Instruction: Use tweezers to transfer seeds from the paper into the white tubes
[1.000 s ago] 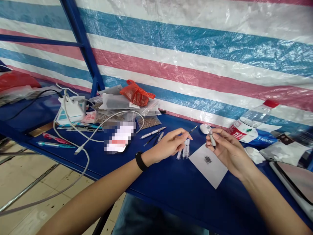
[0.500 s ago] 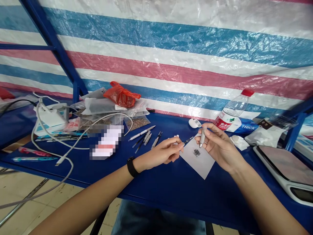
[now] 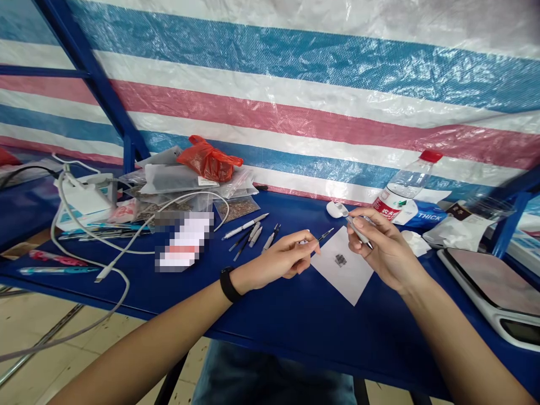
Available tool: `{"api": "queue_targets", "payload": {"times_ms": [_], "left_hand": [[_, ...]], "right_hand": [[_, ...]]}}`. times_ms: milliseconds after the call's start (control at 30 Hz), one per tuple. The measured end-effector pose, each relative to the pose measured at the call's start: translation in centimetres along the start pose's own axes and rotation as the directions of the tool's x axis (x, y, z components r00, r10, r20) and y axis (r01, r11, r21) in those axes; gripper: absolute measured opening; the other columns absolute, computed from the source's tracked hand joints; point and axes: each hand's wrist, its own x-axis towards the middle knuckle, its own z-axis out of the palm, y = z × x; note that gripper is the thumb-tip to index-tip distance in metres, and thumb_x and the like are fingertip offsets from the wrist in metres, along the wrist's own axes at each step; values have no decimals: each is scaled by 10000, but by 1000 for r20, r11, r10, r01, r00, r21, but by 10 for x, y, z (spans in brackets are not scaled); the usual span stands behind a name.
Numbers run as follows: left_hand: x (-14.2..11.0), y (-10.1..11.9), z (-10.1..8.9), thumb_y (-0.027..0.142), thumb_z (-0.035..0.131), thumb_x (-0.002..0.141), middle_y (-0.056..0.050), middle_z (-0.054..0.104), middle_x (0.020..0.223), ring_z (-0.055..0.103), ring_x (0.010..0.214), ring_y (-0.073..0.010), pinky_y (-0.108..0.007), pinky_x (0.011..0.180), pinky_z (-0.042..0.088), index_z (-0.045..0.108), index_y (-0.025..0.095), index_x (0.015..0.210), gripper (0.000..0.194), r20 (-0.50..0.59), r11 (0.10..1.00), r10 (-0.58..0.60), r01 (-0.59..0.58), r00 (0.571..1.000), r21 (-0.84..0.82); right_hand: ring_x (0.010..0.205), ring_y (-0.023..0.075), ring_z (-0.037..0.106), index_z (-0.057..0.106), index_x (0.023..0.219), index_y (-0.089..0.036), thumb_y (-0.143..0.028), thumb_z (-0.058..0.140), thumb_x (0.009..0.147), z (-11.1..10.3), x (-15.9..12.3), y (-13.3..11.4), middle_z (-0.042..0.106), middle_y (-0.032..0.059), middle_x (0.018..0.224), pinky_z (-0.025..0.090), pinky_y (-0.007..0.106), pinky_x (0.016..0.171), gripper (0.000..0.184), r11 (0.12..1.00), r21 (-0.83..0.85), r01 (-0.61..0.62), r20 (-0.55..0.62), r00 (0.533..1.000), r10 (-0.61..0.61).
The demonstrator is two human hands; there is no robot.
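Observation:
My left hand [image 3: 289,253] is closed in a pinch around a slim dark pen core [image 3: 324,235], whose thin metallic end points up and right. Between the fingertips of my right hand [image 3: 379,239] is a short grey pen barrel [image 3: 360,233] with a pointed metal tip, tilted down to the right. The core and the barrel are apart. Under and between the hands lies a white paper sheet [image 3: 352,287] with a small pile of dark grey bits [image 3: 340,260]. Left of my left hand rest several loose grey pen barrels [image 3: 255,235], dark cores [image 3: 242,250] and a white pen [image 3: 244,226].
A small white rounded object [image 3: 336,210] sits behind the paper. To the right stand a red-capped bottle [image 3: 390,198], crumpled tissue [image 3: 415,242] and a scale [image 3: 491,281]. Plastic bags [image 3: 169,181], a white cable [image 3: 120,253] and more pens [image 3: 59,270] occupy the left side.
The grey barrel in my right hand has turned, its tip swinging from downward-left to downward-right. My left hand still pinches the core in nearly the same place.

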Motion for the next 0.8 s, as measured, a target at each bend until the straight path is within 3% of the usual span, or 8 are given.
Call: {"api": "queue_targets", "payload": {"times_ms": [100, 200, 300, 433, 567, 667, 800], "left_hand": [[0, 0, 1, 512, 504, 1018, 65, 399, 602, 232, 473, -70, -186, 443, 181, 549, 190, 1014, 324, -3, 1000, 1, -1, 1000, -26], [1, -1, 1, 476, 507, 1020, 69, 384, 598, 215, 465, -65, -184, 440, 171, 545, 191, 1026, 288, -9, 998, 2, -2, 1000, -67], [1, -1, 0, 434, 498, 1028, 66, 389, 602, 219, 465, -62, -182, 437, 163, 550, 185, 1018, 254, -22, 997, 3, -5, 1000, -80], [1, -2, -1, 411, 488, 1039, 63, 405, 605, 219, 462, -60, -186, 432, 166, 561, 184, 1015, 240, -7, 996, 6, -7, 1000, -86], [1, -3, -2, 421, 495, 1041, 60, 419, 611, 231, 463, -61, -190, 432, 183, 573, 184, 1013, 252, 5, 997, -3, 4, 1000, -80], [1, -3, -2, 450, 496, 1040, 58, 420, 624, 234, 464, -61, -192, 432, 188, 584, 184, 1019, 281, 7, 998, -8, 8, 1000, -63], [0, -3, -2, 438, 479, 1052, 61, 421, 624, 236, 472, -62, -191, 434, 197, 581, 180, 1031, 278, 24, 998, -13, 15, 1000, -61]], "right_hand": [[565, 124, 533, 633, 941, -264, -463, 773, 746, -6, 2, 4, 618, -26, 759, 445, 278, 521, 311, 997, -72, -31, 12, 999, 32], [469, 121, 415, 587, 885, -258, -396, 623, 804, -19, 5, 9, 449, -70, 569, 347, 260, 465, 163, 951, -304, -58, -77, 996, 37], [461, 141, 396, 578, 844, -259, -469, 556, 853, -30, 6, 11, 416, -64, 523, 316, 267, 454, 210, 793, -599, -110, -106, 993, 58], [547, 186, 521, 621, 764, -248, -631, 572, 833, -37, 4, 10, 577, -3, 605, 359, 297, 505, 392, 567, -823, -40, 74, 981, 177], [632, 231, 615, 678, 740, -228, -510, 614, 807, -36, 5, 13, 677, 50, 699, 397, 320, 562, 296, 406, -912, -51, 93, 941, 326], [739, 257, 662, 696, 755, -213, -431, 609, 801, -32, 7, 18, 724, 75, 818, 434, 331, 636, 240, 397, -914, -79, 73, 932, 355], [731, 240, 631, 687, 739, -192, -423, 623, 775, -31, 8, 21, 695, 68, 805, 412, 319, 630, 242, 393, -909, -138, 38, 912, 408]]}}
